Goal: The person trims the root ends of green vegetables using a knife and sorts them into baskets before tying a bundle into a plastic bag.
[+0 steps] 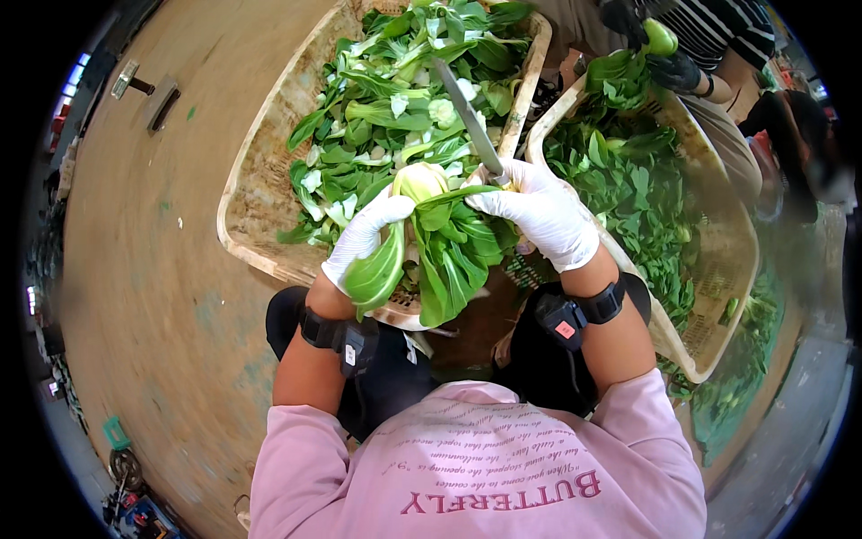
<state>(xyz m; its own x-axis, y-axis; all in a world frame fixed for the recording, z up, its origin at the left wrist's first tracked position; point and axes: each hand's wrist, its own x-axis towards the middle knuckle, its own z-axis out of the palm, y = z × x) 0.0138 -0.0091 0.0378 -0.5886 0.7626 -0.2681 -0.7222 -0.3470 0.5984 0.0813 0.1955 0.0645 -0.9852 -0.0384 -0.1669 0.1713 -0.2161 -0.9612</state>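
Observation:
My left hand (372, 232), in a white glove, is closed around a bok choy (453, 256) near its pale base. The bok choy's green leaves hang down over the near rim of a crate. Gloved in white too, my right hand (543, 214) grips a knife (469, 117) whose blade points up and away from me. The right thumb and fingertips reach the bok choy's upper leaves. Under and beyond both hands lies a cream plastic crate (256, 193) holding loose leaves and cut pale stem ends. The knife's handle is hidden inside my right hand.
To the right stands a second crate (732, 260) full of green leafy vegetables. Beyond it a co-worker in dark gloves (675, 70) holds another bok choy (661, 38). A green mesh sack (718, 413) of greens lies at lower right. A small stool-like object (162, 103) rests on the floor at left.

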